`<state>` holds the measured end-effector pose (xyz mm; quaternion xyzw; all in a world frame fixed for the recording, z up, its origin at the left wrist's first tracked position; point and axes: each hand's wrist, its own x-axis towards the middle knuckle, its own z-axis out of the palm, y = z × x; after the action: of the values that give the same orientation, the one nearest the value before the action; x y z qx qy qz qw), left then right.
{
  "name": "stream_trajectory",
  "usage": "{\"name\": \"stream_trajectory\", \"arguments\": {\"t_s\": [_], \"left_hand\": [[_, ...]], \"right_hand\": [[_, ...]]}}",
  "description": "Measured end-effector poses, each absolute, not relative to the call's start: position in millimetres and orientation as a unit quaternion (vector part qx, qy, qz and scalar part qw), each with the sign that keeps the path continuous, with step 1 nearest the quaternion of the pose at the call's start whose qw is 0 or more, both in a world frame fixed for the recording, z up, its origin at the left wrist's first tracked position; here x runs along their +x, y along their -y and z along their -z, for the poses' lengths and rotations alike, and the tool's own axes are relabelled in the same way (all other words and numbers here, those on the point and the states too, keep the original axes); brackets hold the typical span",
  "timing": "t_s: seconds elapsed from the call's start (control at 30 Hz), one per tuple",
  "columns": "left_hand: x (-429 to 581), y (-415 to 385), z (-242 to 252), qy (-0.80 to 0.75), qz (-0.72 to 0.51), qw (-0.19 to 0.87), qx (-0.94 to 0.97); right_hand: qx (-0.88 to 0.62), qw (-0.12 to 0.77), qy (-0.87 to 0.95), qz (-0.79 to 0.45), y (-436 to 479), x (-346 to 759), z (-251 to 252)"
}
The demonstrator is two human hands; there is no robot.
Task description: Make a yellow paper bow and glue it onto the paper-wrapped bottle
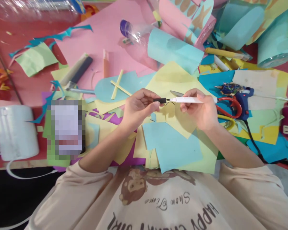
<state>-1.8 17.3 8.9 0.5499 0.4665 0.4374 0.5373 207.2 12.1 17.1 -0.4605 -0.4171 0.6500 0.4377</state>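
My left hand (pixel 144 103) pinches a black marker cap (pixel 160 100) between thumb and fingers. Facing it, my right hand (pixel 198 107) grips a white marker (pixel 194 100) whose dark tip points left, at the mouth of the cap. Whether the tip touches the cap, I cannot tell. Beneath both hands lie yellow paper (pixel 171 76) and a light blue paper piece (pixel 175 143). A curved black line shows on the yellow paper just under the tip. Scissors with red handles (pixel 232 107) lie behind my right hand, their blade partly hidden by it.
On the right rests a blue glue gun (pixel 246 97) with a black cord. A bottle wrapped in light blue paper (pixel 175 49) lies at the back. To the left are a phone-like blurred device (pixel 67 127) and a white box-shaped thing (pixel 15 132) with a cable.
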Motion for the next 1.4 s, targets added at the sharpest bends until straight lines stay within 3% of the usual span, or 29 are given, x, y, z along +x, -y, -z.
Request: {"name": "stream_trajectory", "arguments": {"t_s": [0.67, 0.83, 0.93, 1.13, 1.23, 1.4], "left_hand": [[-3, -7, -9, -0.412, -0.422, 0.607, 0.532], [-4, -11, -7, -0.405, -0.467, 0.576, 0.535], [-11, -25, -4, -0.391, -0.576, 0.507, 0.508], [-33, -53, 5, -0.442, -0.698, 0.338, 0.452], [-35, -54, 7, -0.408, -0.692, 0.341, 0.487], [-21, -39, 2, -0.421, -0.684, 0.316, 0.506]], "right_hand": [[-0.335, 0.452, 0.430, -0.706, -4, 208, -6], [-0.356, 0.426, 0.480, -0.679, -2, 206, -10], [-0.387, 0.361, 0.603, -0.596, -2, 206, -15], [-0.353, 0.201, 0.889, -0.212, -4, 211, -14], [-0.341, 0.147, 0.915, -0.154, -6, 211, -11], [-0.322, 0.153, 0.927, -0.115, -8, 211, -10]]}}
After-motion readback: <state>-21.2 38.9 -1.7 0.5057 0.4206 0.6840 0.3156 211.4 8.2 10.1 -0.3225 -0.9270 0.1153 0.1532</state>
